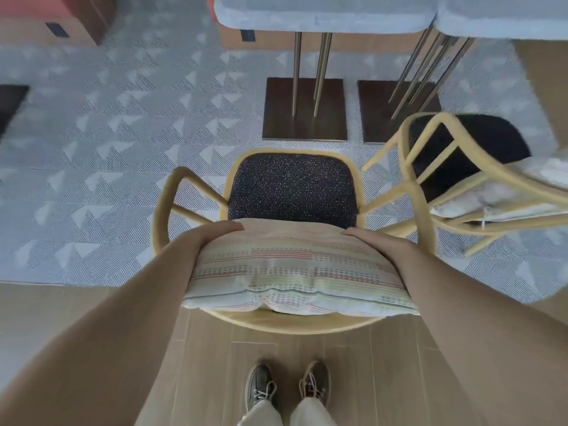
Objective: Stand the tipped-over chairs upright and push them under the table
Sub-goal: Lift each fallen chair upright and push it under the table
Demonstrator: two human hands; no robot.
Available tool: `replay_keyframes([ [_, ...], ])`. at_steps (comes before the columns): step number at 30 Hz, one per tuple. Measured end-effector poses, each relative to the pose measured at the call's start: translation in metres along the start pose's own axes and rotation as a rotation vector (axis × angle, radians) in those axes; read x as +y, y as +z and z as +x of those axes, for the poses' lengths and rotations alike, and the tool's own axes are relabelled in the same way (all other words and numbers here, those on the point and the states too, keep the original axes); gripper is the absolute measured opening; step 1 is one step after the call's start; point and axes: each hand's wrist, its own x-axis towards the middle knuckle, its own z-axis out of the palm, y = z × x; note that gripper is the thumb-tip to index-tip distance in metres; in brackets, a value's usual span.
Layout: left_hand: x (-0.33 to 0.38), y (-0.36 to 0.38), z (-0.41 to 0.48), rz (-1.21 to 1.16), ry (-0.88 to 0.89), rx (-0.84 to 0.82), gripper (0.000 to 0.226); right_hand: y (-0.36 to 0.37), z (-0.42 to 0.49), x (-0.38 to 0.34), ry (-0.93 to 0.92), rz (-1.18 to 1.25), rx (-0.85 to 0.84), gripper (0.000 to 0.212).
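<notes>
A yellow-framed chair (292, 186) with a dark speckled seat stands upright right in front of me, facing the table. A striped pale cushion (295, 272) lies over its backrest. My left hand (212, 238) grips the cushioned backrest at its left end, and my right hand (375, 241) grips it at the right end. A second chair of the same kind (461, 167) is at the right, tilted, with its own pale cushion. The grey tabletops (322, 13) are ahead, on thin metal legs with dark square bases (304, 118).
A patterned grey carpet (123, 133) covers the floor under the chairs and table. Wooden flooring (215, 348) is beneath my feet. Brown and red furniture (61, 23) stands at the far left, and a dark mat (12, 103) lies at the left edge.
</notes>
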Motion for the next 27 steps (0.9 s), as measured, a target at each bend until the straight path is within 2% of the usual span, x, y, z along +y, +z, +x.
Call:
replay_keyframes([
  [3, 0.006, 0.004, -0.013, 0.290, 0.337, 0.134, 0.031, 0.002, -0.008, -0.008, -0.091, -0.215, 0.103, 0.048],
  [5, 0.008, 0.012, -0.041, 0.442, 0.547, 0.151, 0.016, 0.011, -0.016, -0.009, -0.273, -0.462, 0.227, 0.050],
  [7, 0.000, 0.030, -0.061, 0.544, 0.678, 0.149, 0.031, 0.021, -0.026, -0.001, -0.436, -0.527, 0.287, 0.051],
  [10, -0.032, 0.063, -0.081, 0.733, 0.875, 0.296, 0.063, 0.045, -0.055, 0.019, -0.635, -0.671, 0.338, 0.063],
  [13, -0.079, 0.080, -0.090, 0.741, 1.078, 0.482, 0.061, 0.082, -0.081, 0.051, -0.885, -0.898, 0.513, 0.073],
  [16, -0.116, 0.084, -0.087, 0.820, 1.253, 0.610, 0.057, 0.113, -0.092, 0.083, -1.147, -0.982, 0.707, 0.066],
  [17, -0.123, 0.081, -0.085, 0.887, 1.257, 0.617, 0.057, 0.122, -0.093, 0.091, -1.119, -1.045, 0.699, 0.062],
  [20, -0.125, 0.074, -0.083, 1.069, 1.072, 0.573, 0.054, 0.141, -0.088, 0.097, -0.866, -1.254, 0.609, 0.055],
  [24, -0.094, 0.069, -0.080, 1.275, 0.902, 0.515, 0.034, 0.149, -0.082, 0.070, -0.822, -1.393, 0.591, 0.043],
  [27, -0.077, 0.069, -0.071, 1.398, 0.916, 0.420, 0.031, 0.142, -0.073, 0.054, -0.720, -1.486, 0.520, 0.047],
])
